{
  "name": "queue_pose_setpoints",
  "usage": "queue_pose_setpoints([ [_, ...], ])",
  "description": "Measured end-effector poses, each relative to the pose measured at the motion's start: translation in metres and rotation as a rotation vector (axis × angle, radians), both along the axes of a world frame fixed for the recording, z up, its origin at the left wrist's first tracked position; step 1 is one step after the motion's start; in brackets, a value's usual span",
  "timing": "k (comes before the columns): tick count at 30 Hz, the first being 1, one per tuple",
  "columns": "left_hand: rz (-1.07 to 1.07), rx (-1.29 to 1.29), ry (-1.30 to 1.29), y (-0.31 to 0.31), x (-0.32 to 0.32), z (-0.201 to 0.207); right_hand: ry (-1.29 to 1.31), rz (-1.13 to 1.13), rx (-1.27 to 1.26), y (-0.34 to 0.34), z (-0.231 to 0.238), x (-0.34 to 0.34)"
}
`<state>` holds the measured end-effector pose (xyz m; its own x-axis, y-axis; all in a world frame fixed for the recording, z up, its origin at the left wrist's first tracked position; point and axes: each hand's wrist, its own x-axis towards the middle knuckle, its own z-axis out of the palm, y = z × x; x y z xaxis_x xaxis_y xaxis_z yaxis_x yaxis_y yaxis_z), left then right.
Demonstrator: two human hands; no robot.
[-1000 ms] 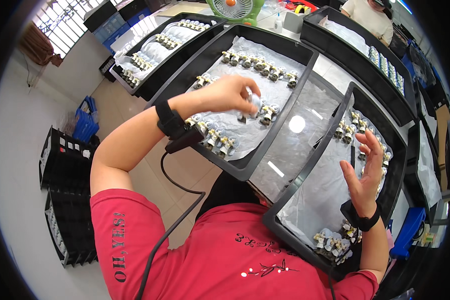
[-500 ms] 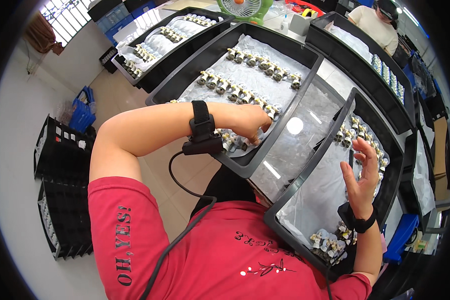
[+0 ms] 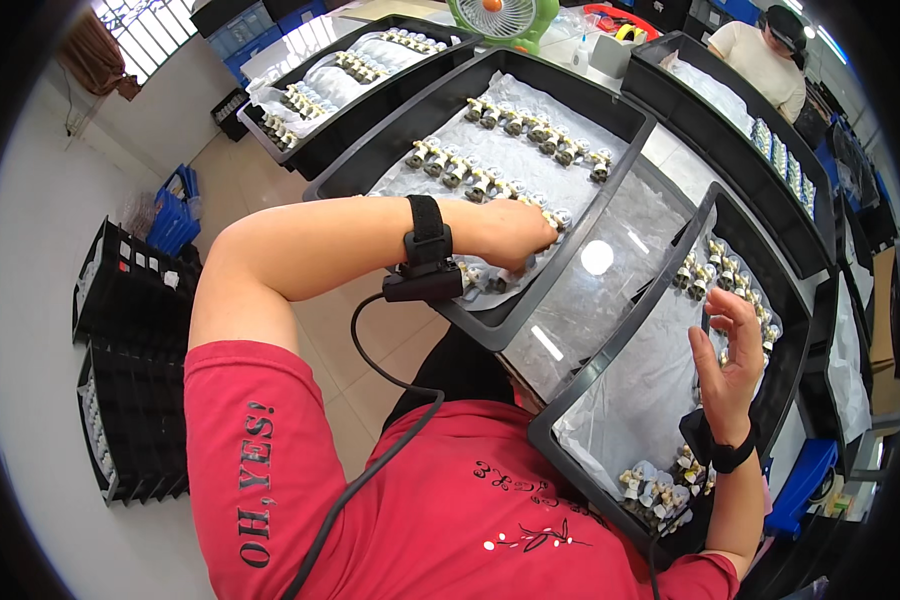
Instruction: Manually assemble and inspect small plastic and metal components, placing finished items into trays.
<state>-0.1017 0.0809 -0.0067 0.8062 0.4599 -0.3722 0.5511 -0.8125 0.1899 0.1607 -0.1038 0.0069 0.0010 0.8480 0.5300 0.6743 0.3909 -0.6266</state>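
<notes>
My left hand reaches into a black tray lined with white sheet, at the near right end of its rows. Its fingers are curled downward, and what they hold is hidden beneath the hand. Rows of small parts, pale grey-white with yellow bits and dark ends, lie on the sheet. Over a second black tray on the right hovers my right hand, open, thumb and fingers apart, nothing visible in it. More such parts stand in rows beyond it, and a loose heap lies in the near corner.
A clear-topped surface separates the two trays. Further trays of parts stand at the back left and back right. A green fan is at the far edge. Another person sits at the far right. Black crates stand at left.
My left hand has shifted slightly, its fingers now more tucked under over the row's end. My right hand stays open in nearly the same place. The whole view has tilted a little.
</notes>
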Motion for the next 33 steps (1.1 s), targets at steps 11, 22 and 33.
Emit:
queue_pose_setpoints([
  [11,-0.058,-0.255,0.169,-0.008,-0.002,-0.003,-0.07,0.025,0.002,-0.002,0.004,-0.003],
  [22,0.019,-0.08,0.202,-0.018,-0.013,0.008,-0.095,0.063,-0.017,-0.003,0.008,-0.003],
  [33,0.137,-0.022,-0.197,-0.023,-0.009,0.058,-0.264,0.314,-0.322,-0.005,-0.004,0.013],
])
